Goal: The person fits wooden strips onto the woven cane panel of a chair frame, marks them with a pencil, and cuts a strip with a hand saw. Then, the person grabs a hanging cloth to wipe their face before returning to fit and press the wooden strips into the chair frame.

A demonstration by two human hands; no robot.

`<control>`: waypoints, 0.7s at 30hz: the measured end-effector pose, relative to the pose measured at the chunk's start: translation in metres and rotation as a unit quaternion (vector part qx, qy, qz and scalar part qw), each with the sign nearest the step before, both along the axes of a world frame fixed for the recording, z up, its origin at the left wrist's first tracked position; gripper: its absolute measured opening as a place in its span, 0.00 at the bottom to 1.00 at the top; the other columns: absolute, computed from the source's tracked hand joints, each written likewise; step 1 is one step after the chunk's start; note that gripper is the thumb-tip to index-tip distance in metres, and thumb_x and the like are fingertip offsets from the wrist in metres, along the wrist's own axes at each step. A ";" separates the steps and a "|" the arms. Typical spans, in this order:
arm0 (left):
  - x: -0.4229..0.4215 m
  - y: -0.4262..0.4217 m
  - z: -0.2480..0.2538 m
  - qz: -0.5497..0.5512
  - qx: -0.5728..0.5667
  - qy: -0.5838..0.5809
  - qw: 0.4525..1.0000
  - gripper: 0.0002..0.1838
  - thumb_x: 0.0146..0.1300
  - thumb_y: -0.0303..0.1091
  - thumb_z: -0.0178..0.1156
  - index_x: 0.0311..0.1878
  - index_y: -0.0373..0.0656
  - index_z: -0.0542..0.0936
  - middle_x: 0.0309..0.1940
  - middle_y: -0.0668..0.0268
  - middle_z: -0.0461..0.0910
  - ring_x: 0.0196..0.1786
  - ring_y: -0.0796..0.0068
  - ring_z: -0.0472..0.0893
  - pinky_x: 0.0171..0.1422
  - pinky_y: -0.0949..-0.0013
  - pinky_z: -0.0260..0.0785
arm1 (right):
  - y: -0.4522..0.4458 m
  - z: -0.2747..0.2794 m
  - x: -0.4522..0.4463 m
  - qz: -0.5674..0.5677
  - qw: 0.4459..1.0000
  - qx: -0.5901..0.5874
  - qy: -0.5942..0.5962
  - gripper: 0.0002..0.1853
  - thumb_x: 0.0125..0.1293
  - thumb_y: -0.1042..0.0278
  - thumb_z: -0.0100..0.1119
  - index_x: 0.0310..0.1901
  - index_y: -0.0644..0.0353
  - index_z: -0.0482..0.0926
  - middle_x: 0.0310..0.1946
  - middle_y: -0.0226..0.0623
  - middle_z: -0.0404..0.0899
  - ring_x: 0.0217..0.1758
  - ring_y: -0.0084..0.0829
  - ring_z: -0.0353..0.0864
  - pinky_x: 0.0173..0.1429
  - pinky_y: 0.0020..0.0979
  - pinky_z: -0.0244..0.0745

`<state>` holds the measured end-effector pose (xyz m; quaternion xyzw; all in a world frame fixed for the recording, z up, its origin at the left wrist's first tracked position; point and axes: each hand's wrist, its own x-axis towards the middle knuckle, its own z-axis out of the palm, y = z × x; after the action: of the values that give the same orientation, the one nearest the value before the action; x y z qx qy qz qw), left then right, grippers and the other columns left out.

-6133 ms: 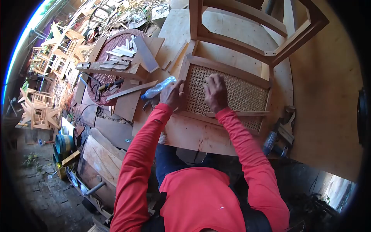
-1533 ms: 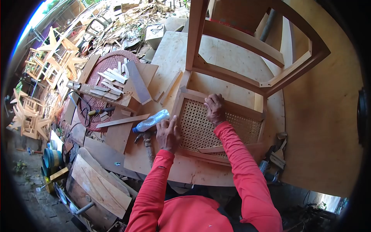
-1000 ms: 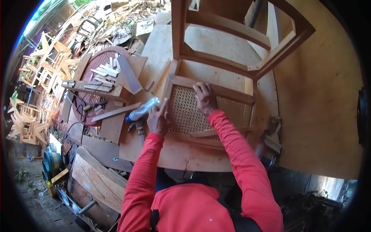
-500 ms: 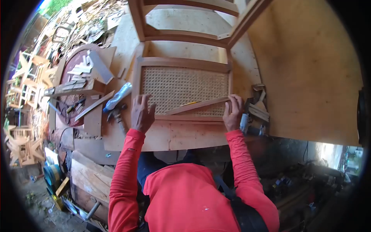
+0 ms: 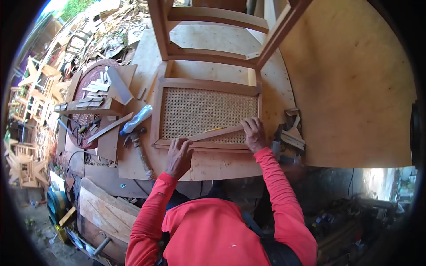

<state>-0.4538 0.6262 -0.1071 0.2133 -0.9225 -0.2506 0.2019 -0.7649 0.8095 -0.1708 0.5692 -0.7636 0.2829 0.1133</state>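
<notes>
A chair frame [image 5: 211, 83] lies on the plywood table, its woven cane panel [image 5: 199, 108] facing up. Across the lower part of the panel rests a thin wooden strip [image 5: 217, 134], slanting up to the right, with a yellow pencil [image 5: 213, 130] beside it. My right hand [image 5: 254, 134] is closed on the strip's right end. At the strip's left end is my left hand [image 5: 179, 157], its fingertips touching the strip and frame edge, thumb apart. A plastic bottle [image 5: 136, 119] and a hammer [image 5: 141, 153] lie left of the frame.
Wood strips [image 5: 100, 84] lie on a round red woven piece [image 5: 84, 95] at the left. Wood scraps [image 5: 293, 133] sit right of the frame, near the table edge. The chair's upright part [image 5: 217, 17] rises at the back. A large plywood sheet [image 5: 346, 88] stands at the right.
My right hand has moved from the top of the cane panel down to the strip's right end. My left hand has moved to its left end. The camera view has shifted.
</notes>
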 end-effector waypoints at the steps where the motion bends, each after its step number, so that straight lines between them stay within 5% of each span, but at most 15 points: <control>1: 0.006 0.001 0.002 0.007 -0.001 -0.009 1.000 0.19 0.66 0.25 0.70 0.59 0.42 0.81 0.56 0.52 0.78 0.61 0.44 0.78 0.66 0.48 0.74 | -0.001 -0.008 -0.011 0.024 0.999 0.022 -0.005 0.22 0.59 0.83 0.62 0.57 0.62 0.84 0.54 0.45 0.81 0.61 0.52 0.79 0.69 0.51 0.76; 10: 0.087 0.023 0.004 0.120 0.057 0.021 0.991 0.16 0.69 0.24 0.67 0.59 0.41 0.82 0.54 0.52 0.81 0.59 0.45 0.80 0.63 0.50 0.75 | -0.017 0.000 -0.020 -0.007 1.000 0.016 0.010 0.17 0.64 0.82 0.65 0.55 0.62 0.84 0.48 0.42 0.81 0.55 0.50 0.80 0.59 0.48 0.79; 16: 0.117 0.029 0.002 0.163 0.055 0.016 0.985 0.16 0.70 0.22 0.66 0.60 0.41 0.82 0.55 0.51 0.80 0.60 0.44 0.80 0.66 0.51 0.75 | -0.066 0.028 0.009 -0.040 0.997 -0.054 0.039 0.19 0.59 0.78 0.73 0.53 0.61 0.83 0.48 0.44 0.77 0.53 0.50 0.79 0.59 0.47 0.78; 19: 0.145 0.016 0.008 0.221 0.070 0.028 0.972 0.16 0.71 0.23 0.66 0.60 0.41 0.82 0.56 0.50 0.81 0.61 0.43 0.81 0.67 0.51 0.75 | -0.047 0.044 0.039 0.116 0.980 0.053 -0.151 0.23 0.55 0.76 0.78 0.53 0.62 0.83 0.49 0.45 0.77 0.54 0.50 0.79 0.60 0.49 0.77; 21: 0.150 0.007 0.005 0.253 0.088 0.044 0.962 0.16 0.71 0.23 0.66 0.60 0.40 0.82 0.57 0.50 0.81 0.60 0.43 0.81 0.67 0.50 0.75 | -0.032 0.047 0.059 0.131 0.982 0.070 -0.116 0.23 0.55 0.75 0.78 0.53 0.62 0.83 0.50 0.46 0.77 0.54 0.51 0.79 0.62 0.51 0.77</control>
<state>-0.3042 0.6330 -0.1018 0.4456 -0.8026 -0.2807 0.2800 -0.7060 0.7774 -0.1240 0.6339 -0.7087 0.3050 -0.0540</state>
